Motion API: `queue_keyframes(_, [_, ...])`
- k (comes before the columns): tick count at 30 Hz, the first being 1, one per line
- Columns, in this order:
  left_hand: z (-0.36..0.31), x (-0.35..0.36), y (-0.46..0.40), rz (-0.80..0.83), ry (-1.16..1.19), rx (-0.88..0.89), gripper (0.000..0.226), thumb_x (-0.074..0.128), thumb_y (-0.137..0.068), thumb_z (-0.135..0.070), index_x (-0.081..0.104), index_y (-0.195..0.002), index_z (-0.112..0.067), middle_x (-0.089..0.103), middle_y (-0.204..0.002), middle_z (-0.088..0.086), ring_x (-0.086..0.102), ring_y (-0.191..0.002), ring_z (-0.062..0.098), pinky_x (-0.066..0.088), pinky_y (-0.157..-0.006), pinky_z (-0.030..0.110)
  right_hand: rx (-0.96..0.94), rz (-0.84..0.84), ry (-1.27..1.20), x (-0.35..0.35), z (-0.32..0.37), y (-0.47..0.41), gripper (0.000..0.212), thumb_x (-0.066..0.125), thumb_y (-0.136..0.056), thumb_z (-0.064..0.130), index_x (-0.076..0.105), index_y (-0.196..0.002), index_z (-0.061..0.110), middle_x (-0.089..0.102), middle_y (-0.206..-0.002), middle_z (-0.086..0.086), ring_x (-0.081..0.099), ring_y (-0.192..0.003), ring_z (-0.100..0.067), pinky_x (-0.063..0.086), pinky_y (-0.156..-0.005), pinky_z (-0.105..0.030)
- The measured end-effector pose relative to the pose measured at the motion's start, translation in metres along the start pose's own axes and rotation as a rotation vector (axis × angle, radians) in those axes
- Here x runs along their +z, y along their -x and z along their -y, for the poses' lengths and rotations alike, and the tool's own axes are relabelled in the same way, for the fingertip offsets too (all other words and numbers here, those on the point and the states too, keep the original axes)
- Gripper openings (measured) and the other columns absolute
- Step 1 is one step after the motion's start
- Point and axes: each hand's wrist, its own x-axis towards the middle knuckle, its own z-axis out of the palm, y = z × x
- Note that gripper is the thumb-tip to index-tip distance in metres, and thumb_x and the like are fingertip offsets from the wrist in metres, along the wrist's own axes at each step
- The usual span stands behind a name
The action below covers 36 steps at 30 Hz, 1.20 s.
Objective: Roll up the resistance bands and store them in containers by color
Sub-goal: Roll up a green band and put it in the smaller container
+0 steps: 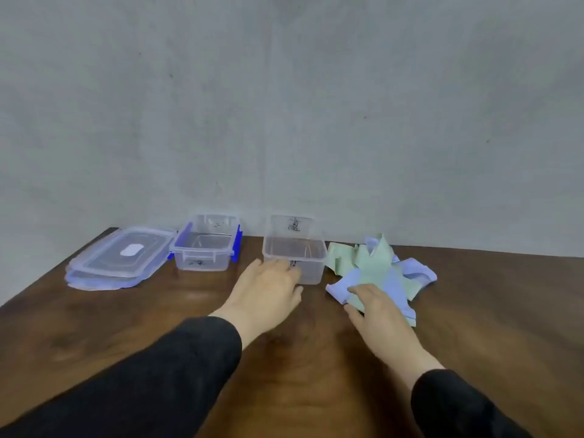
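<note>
- A person's two arms in black sleeves (177,368) reach forward over a dark brown wooden table (132,317).
- The left hand (268,289) lies palm down, fingers fairly straight, its fingertips at the near wall of a clear, lidless plastic container (295,257); whether they grip that wall cannot be told.
- The right hand (376,306) rests palm down, fingers extended, on the near edge of a loose heap of pale green and light blue resistance bands (379,268), unrolled and tangled together; whether it holds any band cannot be told.
- The heap lies on the table just right of the clear container, touching or nearly touching its side.
- That container bears black handwriting on its near and far walls, too blurred to read.
- Farther left stands a second clear plastic container with blue clip latches (207,243), also open and marked with black writing.
- At far left, two clear plastic lids (118,259) lie stacked flat.
- A plain grey wall (284,105) rises behind the table.
</note>
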Motion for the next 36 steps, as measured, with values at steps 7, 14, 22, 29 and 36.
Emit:
queue_keyframes(7, [-0.003,0.055,0.034,0.197,0.274,-0.136,0.046,0.037,-0.102,-0.050,0.049,-0.141,-0.028,0.047,-0.148,-0.009,0.042,-0.135,0.008,0.029,-0.113,0.028,0.165,-0.062,0.033,0.033,-0.016,0.001,0.031,0.061,-0.095,0.021,0.062,-0.124,0.010,0.062,-0.119,-0.004,0.057,-0.108,-0.022,0.044,-0.096,-0.028])
queue_keyframes(14, [0.000,0.059,0.035,0.142,0.351,-0.179,0.042,0.042,-0.101,-0.048,0.049,-0.140,-0.032,0.048,-0.142,-0.019,0.045,-0.129,0.004,0.029,-0.109,0.020,0.169,-0.098,0.164,0.044,-0.029,-0.021,0.022,0.056,-0.094,0.012,0.060,-0.073,0.013,0.056,-0.077,-0.002,0.050,-0.073,-0.018,0.048,-0.070,-0.032])
queue_keyframes(22, [0.010,0.063,0.034,0.082,0.682,-0.251,0.047,0.053,-0.096,-0.046,0.039,-0.141,-0.049,0.051,-0.129,-0.031,0.048,-0.121,-0.007,0.045,-0.104,0.024,0.030,-0.359,-0.197,0.016,0.022,-0.007,0.008,0.056,-0.093,0.021,0.063,-0.096,0.022,0.060,-0.090,0.012,0.055,-0.086,-0.012,0.050,-0.071,-0.032])
queue_keyframes(29, [0.019,0.052,0.036,0.081,0.938,-0.125,0.035,0.064,-0.091,-0.033,0.061,-0.125,-0.039,0.056,-0.131,-0.025,0.047,-0.129,0.001,0.036,-0.106,0.018,-0.329,-0.131,-0.327,0.037,0.089,0.014,0.017,0.048,-0.100,0.025,0.064,-0.107,0.025,0.059,-0.099,0.015,0.056,-0.093,-0.006,0.050,-0.079,-0.029])
queue_keyframes(36, [0.050,0.017,0.056,-0.007,1.474,-0.694,0.019,0.060,-0.092,-0.032,0.071,-0.105,-0.024,0.075,-0.098,0.001,0.072,-0.098,0.017,0.060,-0.080,0.036,-0.042,0.248,-0.545,0.047,0.103,0.011,0.050,0.057,-0.082,0.063,0.049,-0.129,0.046,0.054,-0.120,0.030,0.048,-0.116,0.009,0.043,-0.095,-0.016])
